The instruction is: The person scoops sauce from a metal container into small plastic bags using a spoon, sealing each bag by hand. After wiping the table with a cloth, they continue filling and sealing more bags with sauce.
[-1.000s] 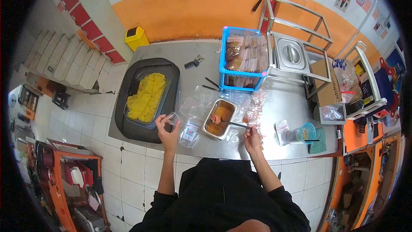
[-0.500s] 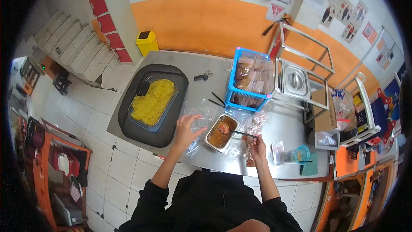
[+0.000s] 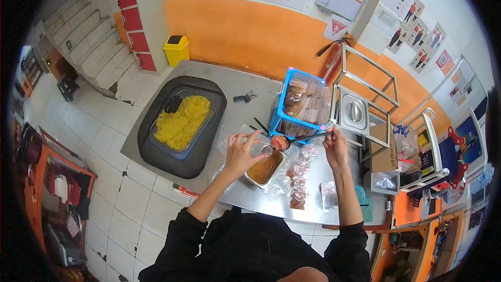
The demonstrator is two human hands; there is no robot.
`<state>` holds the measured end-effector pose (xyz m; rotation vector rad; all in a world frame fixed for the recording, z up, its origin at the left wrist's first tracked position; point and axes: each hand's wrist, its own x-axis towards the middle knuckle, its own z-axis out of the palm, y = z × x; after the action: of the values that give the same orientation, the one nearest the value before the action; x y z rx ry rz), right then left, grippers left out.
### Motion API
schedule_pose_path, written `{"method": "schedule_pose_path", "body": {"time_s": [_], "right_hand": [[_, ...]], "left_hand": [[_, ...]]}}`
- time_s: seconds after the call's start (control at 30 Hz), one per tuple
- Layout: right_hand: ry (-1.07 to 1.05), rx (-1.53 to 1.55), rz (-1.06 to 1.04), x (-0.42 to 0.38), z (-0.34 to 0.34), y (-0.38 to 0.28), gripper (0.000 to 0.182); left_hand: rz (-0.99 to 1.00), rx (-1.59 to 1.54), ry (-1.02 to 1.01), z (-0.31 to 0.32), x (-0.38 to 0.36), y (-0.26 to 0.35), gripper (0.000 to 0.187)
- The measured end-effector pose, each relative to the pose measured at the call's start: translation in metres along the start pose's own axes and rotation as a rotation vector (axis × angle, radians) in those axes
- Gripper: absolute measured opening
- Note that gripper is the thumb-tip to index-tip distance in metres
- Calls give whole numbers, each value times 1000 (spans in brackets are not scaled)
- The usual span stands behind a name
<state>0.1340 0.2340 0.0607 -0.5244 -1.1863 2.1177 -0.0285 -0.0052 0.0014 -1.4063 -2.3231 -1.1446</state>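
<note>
My left hand (image 3: pixel 243 151) has its fingers curled round a small clear bag (image 3: pixel 261 149), its opening facing right. My right hand (image 3: pixel 334 143) grips the dark handle of a ladle (image 3: pixel 309 137). Reddish food (image 3: pixel 279 143) fills the ladle's bowl, just right of the bag and above the far edge of a steel container (image 3: pixel 263 169) of brown sauce. Small packets of red-brown food (image 3: pixel 299 177) lie in a strip right of the container. Behind the ladle stands a blue basket (image 3: pixel 284 112) of packed bags.
A black tray (image 3: pixel 213 86) at the table's left bears a tub of yellow food (image 3: pixel 182 120). Keys (image 3: pixel 244 97) lie behind. A lidded steel pan (image 3: pixel 354 109) and metal rack (image 3: pixel 371 87) stand at the right, near a cardboard box (image 3: pixel 382 152) and green cloth (image 3: pixel 367 209).
My right hand has raised the ladle out of the sauce, moving up and right. My left hand has shifted right with the bag, towards the ladle's bowl. The camera view has shifted slightly.
</note>
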Motion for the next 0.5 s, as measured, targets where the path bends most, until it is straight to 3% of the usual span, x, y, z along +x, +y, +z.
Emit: {"method": "schedule_pose_path", "body": {"time_s": [0.27, 0.37, 0.43, 0.5], "right_hand": [[24, -380, -110, 1, 49, -25, 31], [-84, -598, -248, -7, 73, -33, 31], [-171, -893, -448, -22, 102, -38, 31], [-169, -970, -499, -43, 128, -42, 23]], "left_hand": [[51, 2, -20, -9, 5, 17, 79], [73, 15, -15, -11, 5, 20, 80], [73, 0, -3, -11, 6, 25, 80], [74, -15, 6, -11, 7, 28, 80]]}}
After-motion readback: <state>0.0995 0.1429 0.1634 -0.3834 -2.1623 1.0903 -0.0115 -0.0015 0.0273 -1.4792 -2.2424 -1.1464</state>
